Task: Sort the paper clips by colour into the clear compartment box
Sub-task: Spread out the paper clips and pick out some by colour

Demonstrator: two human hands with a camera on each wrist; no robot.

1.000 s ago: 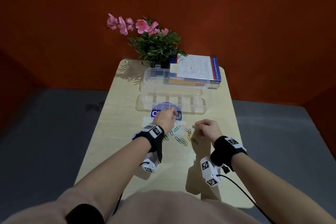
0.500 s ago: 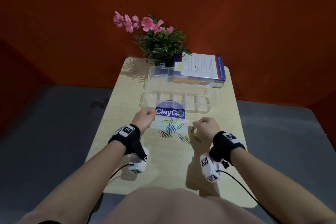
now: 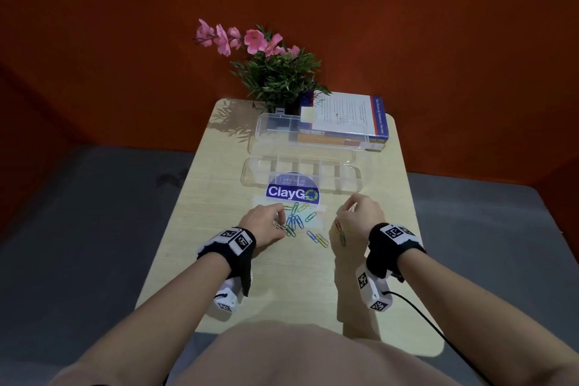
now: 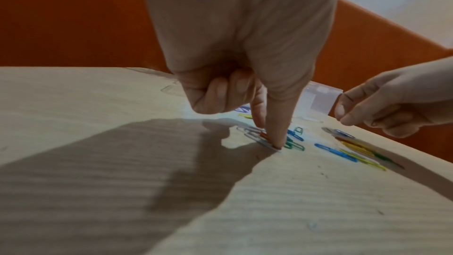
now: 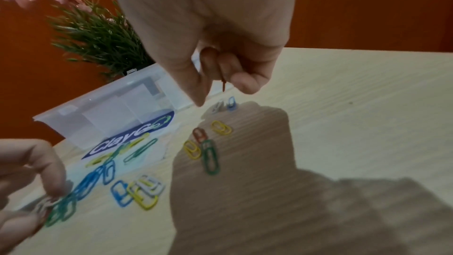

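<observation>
right hand (image 3: 360,216) pinches red clip (image 5: 223,84) above counter (image 3: 282,276), compartment box (image 3: 357,178) just ahead, long axis crosswise; left hand (image 3: 263,222) pinches flat clip (image 4: 263,135) at left edge of pile (image 3: 296,221), farther from box

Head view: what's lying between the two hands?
Loose paper clips, blue, yellow and green, on the table between left hand and right hand; head view shows it.
</observation>
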